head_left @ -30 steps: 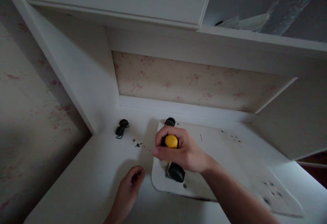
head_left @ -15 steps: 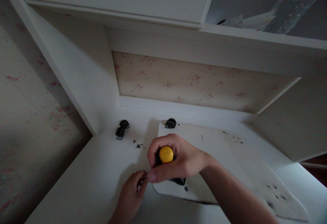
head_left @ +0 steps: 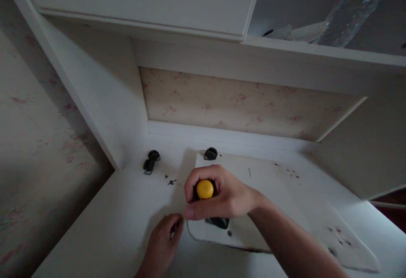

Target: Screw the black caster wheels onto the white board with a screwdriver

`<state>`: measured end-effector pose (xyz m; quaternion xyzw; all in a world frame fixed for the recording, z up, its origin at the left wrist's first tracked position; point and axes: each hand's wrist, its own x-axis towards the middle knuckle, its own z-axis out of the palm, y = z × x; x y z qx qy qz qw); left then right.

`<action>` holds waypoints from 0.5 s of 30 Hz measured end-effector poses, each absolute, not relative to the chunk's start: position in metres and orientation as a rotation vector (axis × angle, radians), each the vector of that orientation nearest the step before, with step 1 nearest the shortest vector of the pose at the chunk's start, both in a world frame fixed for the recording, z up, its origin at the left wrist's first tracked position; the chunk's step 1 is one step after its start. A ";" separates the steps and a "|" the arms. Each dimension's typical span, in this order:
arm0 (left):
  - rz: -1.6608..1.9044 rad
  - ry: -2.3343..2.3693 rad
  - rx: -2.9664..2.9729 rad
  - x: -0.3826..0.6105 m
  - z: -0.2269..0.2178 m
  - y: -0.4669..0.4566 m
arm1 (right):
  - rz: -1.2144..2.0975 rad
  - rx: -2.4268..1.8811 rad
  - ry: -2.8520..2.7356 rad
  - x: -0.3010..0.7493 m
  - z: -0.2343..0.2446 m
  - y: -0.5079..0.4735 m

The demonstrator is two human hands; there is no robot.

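Observation:
My right hand [head_left: 228,195] is wrapped round an upright screwdriver [head_left: 204,189], whose yellow handle end faces up. Its shaft and tip are hidden by the hand. Below that hand, a dark caster [head_left: 220,222] partly shows on the white board [head_left: 263,223]. My left hand [head_left: 162,240] is closed in a pinch just left of the board's corner, close to my right thumb. Whatever is between its fingers is too small to name. Another black caster [head_left: 211,153] stands at the board's far left corner.
Two black casters [head_left: 149,165] lie on the white desktop [head_left: 104,227] at the left, with several small screws [head_left: 171,182] nearby. Holes mark the board's right end. A low cabinet [head_left: 142,11] overhangs the back, and a plastic bottle [head_left: 345,15] lies on its shelf.
My view has tilted up slightly. The right hand has shifted a little relative to the board, and more of the caster under it shows. Both hands keep their grips.

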<state>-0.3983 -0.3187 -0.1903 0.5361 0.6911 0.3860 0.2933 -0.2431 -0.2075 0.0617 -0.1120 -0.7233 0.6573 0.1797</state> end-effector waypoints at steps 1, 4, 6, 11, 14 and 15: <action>1.031 1.842 1.430 -0.398 -0.190 -0.319 | 1.815 -0.343 -2.064 -0.244 0.062 -0.208; 1.056 1.845 1.441 -0.398 -0.186 -0.320 | 1.524 -0.581 -1.972 -0.249 0.057 -0.213; 1.059 1.845 1.448 -0.397 -0.184 -0.320 | 1.387 -0.690 -1.872 -0.251 0.053 -0.218; 1.031 1.824 1.451 -0.398 -0.185 -0.320 | 1.719 -0.428 -1.927 -0.243 0.057 -0.217; 1.016 1.821 1.432 -0.398 -0.186 -0.320 | 1.863 -0.266 -1.998 -0.237 0.062 -0.210; 1.014 1.828 1.428 -0.398 -0.186 -0.320 | 1.879 -0.259 -2.008 -0.237 0.062 -0.209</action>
